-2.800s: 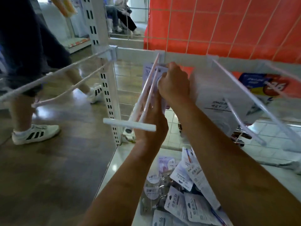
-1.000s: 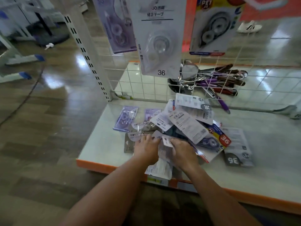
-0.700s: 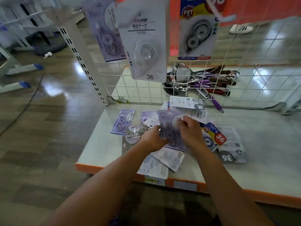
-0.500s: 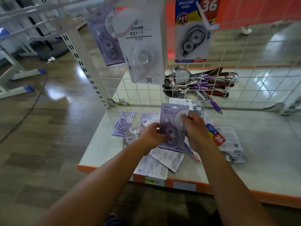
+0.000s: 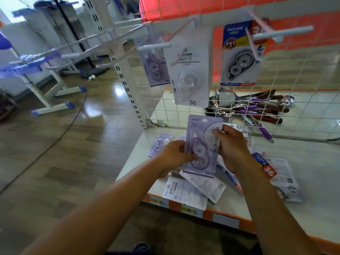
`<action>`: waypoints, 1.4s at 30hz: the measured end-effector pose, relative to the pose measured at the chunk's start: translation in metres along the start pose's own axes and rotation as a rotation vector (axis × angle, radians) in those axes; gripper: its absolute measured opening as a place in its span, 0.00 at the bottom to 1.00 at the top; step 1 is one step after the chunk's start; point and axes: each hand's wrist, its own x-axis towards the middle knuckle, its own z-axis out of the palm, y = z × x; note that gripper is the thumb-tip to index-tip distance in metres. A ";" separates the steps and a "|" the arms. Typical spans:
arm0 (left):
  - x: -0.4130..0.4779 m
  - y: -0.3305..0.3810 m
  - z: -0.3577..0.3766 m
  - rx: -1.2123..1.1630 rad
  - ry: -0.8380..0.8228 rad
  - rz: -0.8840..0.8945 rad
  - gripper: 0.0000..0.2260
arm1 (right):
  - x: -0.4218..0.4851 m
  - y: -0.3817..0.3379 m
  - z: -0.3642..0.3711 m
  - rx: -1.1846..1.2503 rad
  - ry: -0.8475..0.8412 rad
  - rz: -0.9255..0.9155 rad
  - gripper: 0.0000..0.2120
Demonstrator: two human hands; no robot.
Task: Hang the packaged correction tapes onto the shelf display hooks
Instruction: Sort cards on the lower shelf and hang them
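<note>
My L hand (image 5: 173, 156) & R hand (image 5: 232, 146) pinch purple pack (image 5: 202, 142) upright, above shelf (image 5: 312, 153) front edge; fingers hide its sides.

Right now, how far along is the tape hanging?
Done: hung purple pack, hung white pack and hung blue-yellow pack sit on the hooks. In hand: left hand and right hand grip a fourth pack, purple, above the shelf. Left: the loose pile lying on it.
</note>
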 end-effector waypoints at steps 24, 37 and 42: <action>-0.080 0.032 -0.110 -0.122 0.176 0.221 0.10 | -0.040 -0.088 0.114 -0.367 -0.143 -0.515 0.05; -0.090 0.030 -0.163 -0.430 0.221 0.478 0.13 | -0.049 -0.124 0.153 -0.503 -0.254 -0.637 0.06; -0.088 0.034 -0.179 -0.416 0.200 0.537 0.14 | -0.051 -0.137 0.164 -0.494 -0.247 -0.672 0.06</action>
